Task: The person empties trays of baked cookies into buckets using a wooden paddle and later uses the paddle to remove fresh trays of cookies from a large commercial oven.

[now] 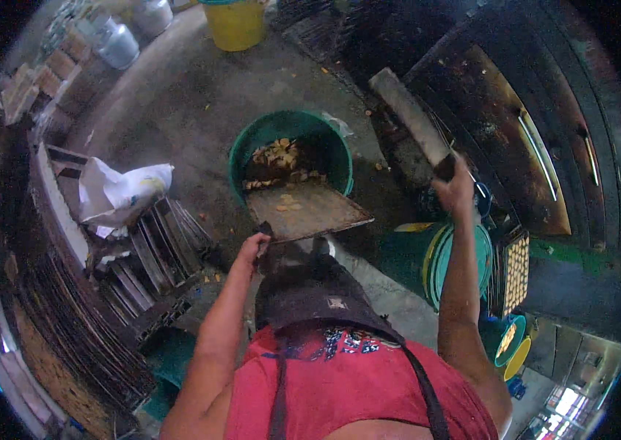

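My left hand (253,248) is closed on the near left corner of a worn baking tray (318,211), with something dark between the fingers and the metal. The tray slants over the near rim of a round green tub (235,163), and a few flat biscuits (290,202) lie on it. Inside the tub is a heap of pale broken biscuits (277,155). Raised on the right, my right hand (458,189) grips the dark end of a long flat pale bar (411,114). That bar points up and to the left, apart from the tray; its exact kind is unclear.
Metal racks with stacked trays (141,257) and a white sack (123,191) stand at left. A lidded green drum (464,264) and a tray of round biscuits (517,271) are at right, below dark oven doors (501,132). A yellow bucket (235,28) stands far ahead.
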Demonstrator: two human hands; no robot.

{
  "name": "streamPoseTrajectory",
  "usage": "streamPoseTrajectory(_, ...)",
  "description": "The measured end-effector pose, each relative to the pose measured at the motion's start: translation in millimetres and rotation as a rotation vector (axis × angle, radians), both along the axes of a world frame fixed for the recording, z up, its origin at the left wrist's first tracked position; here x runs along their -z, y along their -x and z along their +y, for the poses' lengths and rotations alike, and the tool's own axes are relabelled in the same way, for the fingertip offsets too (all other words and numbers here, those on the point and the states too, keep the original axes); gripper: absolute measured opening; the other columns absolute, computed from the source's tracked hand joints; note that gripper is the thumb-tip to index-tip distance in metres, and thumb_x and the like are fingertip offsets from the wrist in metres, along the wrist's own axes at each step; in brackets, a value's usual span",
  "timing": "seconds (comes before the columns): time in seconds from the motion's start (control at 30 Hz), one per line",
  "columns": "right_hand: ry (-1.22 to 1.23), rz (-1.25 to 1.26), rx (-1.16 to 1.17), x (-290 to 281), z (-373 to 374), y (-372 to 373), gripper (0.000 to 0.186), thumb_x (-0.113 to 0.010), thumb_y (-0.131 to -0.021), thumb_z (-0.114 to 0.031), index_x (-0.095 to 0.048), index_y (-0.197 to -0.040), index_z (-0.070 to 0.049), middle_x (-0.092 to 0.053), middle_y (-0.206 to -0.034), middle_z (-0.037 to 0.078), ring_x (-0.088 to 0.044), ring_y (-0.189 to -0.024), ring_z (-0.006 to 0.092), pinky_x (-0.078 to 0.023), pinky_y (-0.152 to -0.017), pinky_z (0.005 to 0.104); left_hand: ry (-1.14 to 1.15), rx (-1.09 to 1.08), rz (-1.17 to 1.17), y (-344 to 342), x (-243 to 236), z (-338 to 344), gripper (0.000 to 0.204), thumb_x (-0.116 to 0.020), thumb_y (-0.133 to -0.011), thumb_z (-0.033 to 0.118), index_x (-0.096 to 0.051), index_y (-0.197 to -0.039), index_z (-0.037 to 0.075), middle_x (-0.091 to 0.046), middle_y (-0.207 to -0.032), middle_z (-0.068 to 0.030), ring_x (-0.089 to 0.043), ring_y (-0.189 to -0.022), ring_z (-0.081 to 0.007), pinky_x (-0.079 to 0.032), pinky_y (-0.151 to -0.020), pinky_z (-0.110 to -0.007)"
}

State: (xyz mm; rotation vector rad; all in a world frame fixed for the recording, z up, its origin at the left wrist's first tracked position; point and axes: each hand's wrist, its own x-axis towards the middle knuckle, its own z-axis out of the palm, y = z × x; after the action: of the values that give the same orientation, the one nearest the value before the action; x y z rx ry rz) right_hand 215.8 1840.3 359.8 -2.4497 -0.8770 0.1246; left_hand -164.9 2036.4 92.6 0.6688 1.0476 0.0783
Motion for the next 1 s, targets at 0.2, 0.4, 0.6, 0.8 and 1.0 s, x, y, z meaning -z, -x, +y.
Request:
streamPoseTrajectory(0.2, 0.850, -0.120, -0.687, 140.1, 42.2, -29.3, 0.034, -0.062, -0.068, -0.007, -0.054, -0.101, -0.007, -0.061, -0.100, 0.013, -0.058, -0.096, 0.0321, -0.045, -0.082, 0.0407, -0.014, -0.018, 0.200, -28.6, -37.2, -5.0, 0.017, -0.061, -0.069, 0.027, -0.061, -0.073, 0.011, -0.056, -0.066, -0.0036, -0.052, -0.059, -0.0175, -0.042, -0.058, -0.032)
streamPoseTrajectory(0.4, 0.688, 0.103, -0.517, 152.4, 72.6, -52.1, 0.024, -0.051, -0.078, -0.008, -0.051, -0.102, -0.011, -0.061, -0.100, 0.014, -0.057, -0.099, 0.0322, -0.045, -0.079, 0.0465, -0.269, -0.044, 0.102, -25.1, -13.0, -13.8, 0.016, -0.061, -0.070, 0.026, -0.062, -0.075, 0.012, -0.054, -0.067, -0.0027, -0.051, -0.059, -0.0181, -0.043, -0.058, -0.033)
streamPoseTrajectory(0.6, 0.137, 0.222, -0.239, 154.6, 74.4, -96.7, 0.058, -0.072, -0.065, -0.016, -0.046, -0.116, -0.007, -0.058, -0.109, 0.015, -0.056, -0.101, 0.0331, -0.046, -0.082, 0.0397, -0.193, -0.186, 0.155, -36.1, -88.2, -33.9, 0.021, -0.062, -0.071, 0.025, -0.063, -0.078, 0.006, -0.058, -0.069, -0.0039, -0.056, -0.065, -0.0182, -0.045, -0.057, -0.032)
streamPoseTrajectory(0.8, -0.422, 0.763, -0.469, 232.9, 14.7, -179.3, 0.055, -0.059, -0.079, -0.005, -0.036, -0.128, 0.002, -0.055, -0.111, 0.016, -0.058, -0.092, 0.0255, -0.048, -0.079, 0.0342, -0.632, -0.409, 0.377, 65.1, -277.6, -75.6, 0.028, -0.064, -0.073, 0.021, -0.062, -0.089, -0.001, -0.062, -0.083, -0.0092, -0.059, -0.077, -0.0193, -0.047, -0.071, -0.032)
streamPoseTrajectory(1.0, -0.042, 0.486, -0.245, 251.5, -23.0, -84.1, 0.071, -0.066, -0.076, -0.018, -0.030, -0.133, 0.006, -0.054, -0.113, 0.021, -0.055, -0.099, 0.0284, -0.047, -0.081, 0.0377, -0.952, -1.250, 0.506, 243.5, -368.0, -166.6, 0.042, -0.066, -0.071, 0.016, -0.053, -0.108, 0.001, -0.060, -0.095, -0.0102, -0.059, -0.080, -0.0223, -0.047, -0.076, -0.033)
